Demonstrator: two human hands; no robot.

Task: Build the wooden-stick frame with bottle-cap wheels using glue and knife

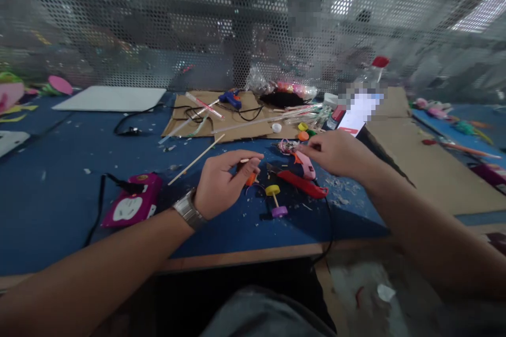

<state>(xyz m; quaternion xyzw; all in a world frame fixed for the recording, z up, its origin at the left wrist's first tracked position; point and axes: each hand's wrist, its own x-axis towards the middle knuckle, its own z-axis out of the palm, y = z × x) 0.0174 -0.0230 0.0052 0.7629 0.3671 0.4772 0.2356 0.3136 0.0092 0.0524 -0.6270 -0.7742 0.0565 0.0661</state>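
Observation:
My left hand [225, 181], with a metal watch at the wrist, is closed with thumb and fingers round a short wooden stick [245, 160]. An orange piece [250, 179] shows just under its fingertips; whether it is held too is unclear. Fingertips pinched, my right hand [342, 152] is over a small tangled pile of bits [288, 146] and the pink glue gun [305, 165]; what it grips is hidden. A red-handled cutter [303, 184] lies beside the glue gun. Nearer me is a stick with a yellow cap [272, 189] and a purple cap [279, 212] at its ends.
A magenta box with a cable [134, 200] sits at left, near a loose wooden stick [196, 159]. Behind are cardboard [237, 129], a blue glue gun [230, 98], loose caps [303, 136], clear tubes, a lit phone [359, 110] and a red-capped bottle [380, 62]. A perforated metal screen closes the back.

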